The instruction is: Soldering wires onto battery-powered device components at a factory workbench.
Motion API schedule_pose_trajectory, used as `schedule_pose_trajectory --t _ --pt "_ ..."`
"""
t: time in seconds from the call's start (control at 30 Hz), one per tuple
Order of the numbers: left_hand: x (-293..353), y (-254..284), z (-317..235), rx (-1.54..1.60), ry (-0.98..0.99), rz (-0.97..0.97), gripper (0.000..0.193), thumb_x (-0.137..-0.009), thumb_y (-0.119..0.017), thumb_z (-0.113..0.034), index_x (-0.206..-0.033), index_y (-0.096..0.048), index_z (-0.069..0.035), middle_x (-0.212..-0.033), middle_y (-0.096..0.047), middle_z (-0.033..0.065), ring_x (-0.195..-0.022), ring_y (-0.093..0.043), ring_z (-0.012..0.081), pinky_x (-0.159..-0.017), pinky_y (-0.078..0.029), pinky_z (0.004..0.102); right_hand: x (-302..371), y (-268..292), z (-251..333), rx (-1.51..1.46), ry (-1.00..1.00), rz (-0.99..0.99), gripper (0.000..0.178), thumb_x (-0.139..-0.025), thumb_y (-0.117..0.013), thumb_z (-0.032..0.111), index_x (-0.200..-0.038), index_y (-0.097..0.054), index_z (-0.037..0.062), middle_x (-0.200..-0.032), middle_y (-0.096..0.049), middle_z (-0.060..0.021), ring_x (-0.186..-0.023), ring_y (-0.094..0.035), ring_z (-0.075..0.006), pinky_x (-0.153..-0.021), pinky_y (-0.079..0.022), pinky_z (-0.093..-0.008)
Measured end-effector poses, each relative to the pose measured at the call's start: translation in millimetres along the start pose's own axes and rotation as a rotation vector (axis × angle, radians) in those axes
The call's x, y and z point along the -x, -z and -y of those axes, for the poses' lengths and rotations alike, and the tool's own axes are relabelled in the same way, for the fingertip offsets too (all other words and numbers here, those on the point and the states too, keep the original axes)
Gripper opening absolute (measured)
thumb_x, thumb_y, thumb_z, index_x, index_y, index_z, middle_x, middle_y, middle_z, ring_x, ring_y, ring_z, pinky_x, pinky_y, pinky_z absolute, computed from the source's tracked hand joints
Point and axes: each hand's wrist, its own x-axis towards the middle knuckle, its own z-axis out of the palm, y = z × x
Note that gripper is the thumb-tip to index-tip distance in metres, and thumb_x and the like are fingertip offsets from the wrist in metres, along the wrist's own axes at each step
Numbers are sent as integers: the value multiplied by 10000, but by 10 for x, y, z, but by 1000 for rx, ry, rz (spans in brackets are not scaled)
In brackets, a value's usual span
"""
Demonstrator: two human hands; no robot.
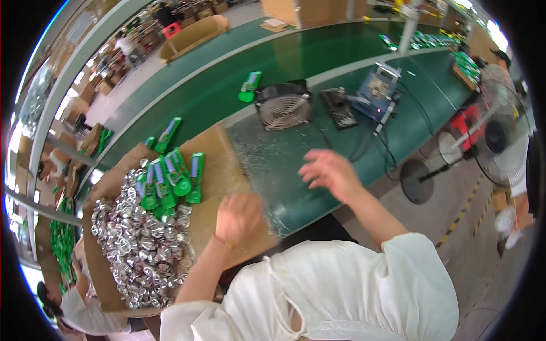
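My left hand (pixel 240 217) hovers over a flat brown cardboard sheet (pixel 219 162), its fingers curled downward and smeared by motion, so whatever may be in them is hidden. To its left lie several green plastic housings (pixel 165 181) with pale purple strips. They rest partly on a heap of shiny silver reflector cups (pixel 142 250) inside an open cardboard box (pixel 105 284). My right hand (pixel 330 173) is raised above the green bench top (pixel 273 170), fingers spread and nothing visible in them. It is nearest to a small black fan (pixel 284 107) with a round wire guard.
Beyond the fan sit a black stand (pixel 339 108) and a blue bench device (pixel 376 94) with trailing cables. A green conveyor belt (pixel 210 94) carries single green housings. At right stands a floor fan (pixel 495 136) near a person. Another person (pixel 85 307) works at lower left.
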Motion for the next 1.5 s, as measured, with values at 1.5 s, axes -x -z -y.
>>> schedule_pose_trajectory --t 1.5 --pt "1258 134 410 -465 992 -328 194 -708 -662 -204 -830 -587 -73 -774 -533 69 -665 -557 234 -520 -461 344 -102 -341 -615 453 298 -206 169 -795 -569 68 -919 -500 -26 -706 -578 -103 -566 -543 -123 -534 -439 -214"
